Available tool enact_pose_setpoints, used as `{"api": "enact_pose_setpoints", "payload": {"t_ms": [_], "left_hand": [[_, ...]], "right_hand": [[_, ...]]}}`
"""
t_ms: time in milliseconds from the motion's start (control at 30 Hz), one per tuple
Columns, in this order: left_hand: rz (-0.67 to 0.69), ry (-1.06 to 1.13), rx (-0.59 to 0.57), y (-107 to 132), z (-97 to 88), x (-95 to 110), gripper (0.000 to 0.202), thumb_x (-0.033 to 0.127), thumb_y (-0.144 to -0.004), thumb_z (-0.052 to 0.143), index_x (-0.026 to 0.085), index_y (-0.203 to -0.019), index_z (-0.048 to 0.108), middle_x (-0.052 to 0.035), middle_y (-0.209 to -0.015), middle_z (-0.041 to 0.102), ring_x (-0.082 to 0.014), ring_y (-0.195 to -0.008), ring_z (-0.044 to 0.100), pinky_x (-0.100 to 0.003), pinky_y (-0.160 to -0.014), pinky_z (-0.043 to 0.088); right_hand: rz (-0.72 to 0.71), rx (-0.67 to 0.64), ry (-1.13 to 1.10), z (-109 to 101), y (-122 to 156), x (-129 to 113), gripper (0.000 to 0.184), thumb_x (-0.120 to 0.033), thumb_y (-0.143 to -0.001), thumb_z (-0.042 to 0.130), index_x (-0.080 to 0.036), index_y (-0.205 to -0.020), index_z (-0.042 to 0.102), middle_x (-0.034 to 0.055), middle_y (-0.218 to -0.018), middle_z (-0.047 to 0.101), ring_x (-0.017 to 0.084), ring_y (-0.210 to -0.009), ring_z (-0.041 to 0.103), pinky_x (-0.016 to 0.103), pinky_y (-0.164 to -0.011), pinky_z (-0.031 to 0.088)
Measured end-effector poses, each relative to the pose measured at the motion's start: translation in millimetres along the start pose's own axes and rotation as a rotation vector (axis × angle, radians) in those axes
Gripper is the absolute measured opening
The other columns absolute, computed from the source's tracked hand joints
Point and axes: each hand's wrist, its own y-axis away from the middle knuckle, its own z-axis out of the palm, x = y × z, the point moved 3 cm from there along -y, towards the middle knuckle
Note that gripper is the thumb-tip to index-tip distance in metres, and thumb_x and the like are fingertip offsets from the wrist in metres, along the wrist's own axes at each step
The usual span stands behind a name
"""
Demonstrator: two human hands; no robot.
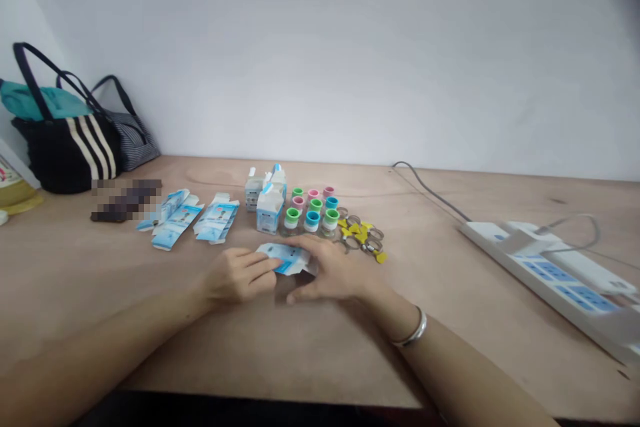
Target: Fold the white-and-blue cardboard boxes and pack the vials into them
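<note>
The small carton [285, 258] was between the two hands, just in front of the jars [315, 205]. The left hand [243, 275] had its fingers on the left end, though its grip could not be told; the right hand [333, 270] spanned the other end, thumb spread from fingers. Uneven pressure could have creased the card, and a stray knuckle could have toppled a jar.

Can't actually read a single word here, sorry. There's tiny print on the front carton [286, 256], the flat cartons [218, 219] and the standing box [269, 212], all too small or blurred. Same with the white label on the front blue-rimmed jar [312, 221] and the label on the container [9, 173] far left.
</note>
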Motion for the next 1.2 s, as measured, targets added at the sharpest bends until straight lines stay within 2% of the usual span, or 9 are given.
{"api": "enact_pose_setpoints", "payload": {"t_ms": [133, 267, 367, 533, 667, 733, 933, 1067, 1200], "left_hand": [[-0.322, 0.153, 0.143, -2, -4.5, -17, 0.012, 0.019, -0.082, 0.059, 0.020, -0.092, 0.052, -0.0055, -0.105, 0.067, -0.0161, -0.098, 0.064, -0.030, -0.085, 0.052], [-0.551, 0.182, 0.134, -1, -7.4, -31, 0.056, 0.035, -0.069, 0.073, 0.019, -0.116, 0.046, -0.0141, -0.129, 0.051, -0.0272, -0.120, 0.050, -0.045, -0.098, 0.044], [-0.649, 0.272, 0.071, 2, -1.8, -36, 0.066, 0.035, -0.066, 0.076, 0.022, -0.122, 0.044, -0.0131, -0.135, 0.044, -0.0306, -0.126, 0.043, -0.050, -0.103, 0.039], [-0.954, 0.784, 0.140, 10, 12.5, -40, 0.058, 0.028, -0.080, 0.060, 0.023, -0.131, 0.031, -0.0124, -0.125, 0.053, -0.0192, -0.092, 0.066, -0.039, -0.083, 0.055], [-1.056, 1.072, 0.119, 9, 17.8, -38, 0.062, 0.028, -0.079, 0.060, 0.024, -0.132, 0.030, -0.0107, -0.123, 0.057, -0.0170, -0.082, 0.067, -0.032, -0.071, 0.058], [-1.079, 1.136, 0.122, 9, 19.1, -37, 0.059, 0.028, -0.078, 0.060, 0.023, -0.130, 0.033, -0.0094, -0.121, 0.058, -0.0169, -0.082, 0.067, -0.030, -0.068, 0.058], [-1.149, 1.155, 0.150, 13, 25.0, -35, 0.051, 0.022, -0.074, 0.062, 0.023, -0.119, 0.038, -0.0047, -0.102, 0.063, -0.0176, -0.082, 0.066, -0.029, -0.065, 0.057], [-1.183, 1.209, 0.168, 9, 24.9, -31, 0.057, 0.018, -0.073, 0.060, 0.026, -0.123, 0.034, -0.0023, -0.099, 0.061, -0.0151, -0.075, 0.065, -0.028, -0.060, 0.056], [-1.235, 1.198, 0.129, 9, 26.3, -29, 0.036, 0.018, -0.070, 0.060, 0.022, -0.102, 0.044, 0.0004, -0.090, 0.059, -0.0131, -0.070, 0.061, -0.022, -0.052, 0.051]], "right_hand": [[0.092, 0.019, -0.131, 5, -2, 11, 0.025, -0.039, -0.085, 0.054, -0.019, -0.091, 0.067, 0.0035, -0.082, 0.068, 0.020, -0.076, 0.062, 0.035, -0.073, 0.050], [0.209, 0.041, -0.455, 6, -5, 18, 0.023, -0.037, -0.081, 0.058, -0.016, -0.089, 0.063, 0.0030, -0.081, 0.067, 0.019, -0.078, 0.062, 0.034, -0.073, 0.052], [0.271, 0.081, -0.601, 4, -5, 20, 0.029, -0.036, -0.075, 0.066, -0.017, -0.096, 0.057, 0.0031, -0.089, 0.066, 0.018, -0.081, 0.062, 0.032, -0.073, 0.053], [0.325, 0.112, -0.611, 3, -4, 25, 0.037, -0.034, -0.072, 0.069, -0.019, -0.100, 0.052, 0.0014, -0.088, 0.063, 0.015, -0.074, 0.061, 0.028, -0.065, 0.054], [0.272, 0.045, -0.642, 4, -3, 24, 0.051, -0.038, -0.070, 0.071, -0.021, -0.112, 0.049, 0.0031, -0.096, 0.064, 0.017, -0.082, 0.063, 0.032, -0.071, 0.055], [0.244, 0.044, -0.542, 0, -2, 20, 0.058, -0.041, -0.070, 0.071, -0.022, -0.119, 0.047, 0.0051, -0.102, 0.063, 0.018, -0.085, 0.063, 0.033, -0.072, 0.055], [0.051, 0.104, 0.156, -7, 1, -2, 0.089, -0.053, -0.050, 0.080, -0.023, -0.128, 0.049, 0.0126, -0.128, 0.050, 0.031, -0.111, 0.052, 0.045, -0.091, 0.044], [0.039, 0.106, 0.277, 2, 2, -4, 0.100, -0.054, -0.049, 0.079, -0.022, -0.136, 0.041, 0.0143, -0.128, 0.050, 0.034, -0.116, 0.048, 0.048, -0.094, 0.039], [0.030, 0.078, 0.308, 8, 1, -5, 0.097, -0.046, -0.052, 0.078, -0.018, -0.136, 0.039, 0.0151, -0.129, 0.049, 0.034, -0.118, 0.045, 0.048, -0.096, 0.038]]}}
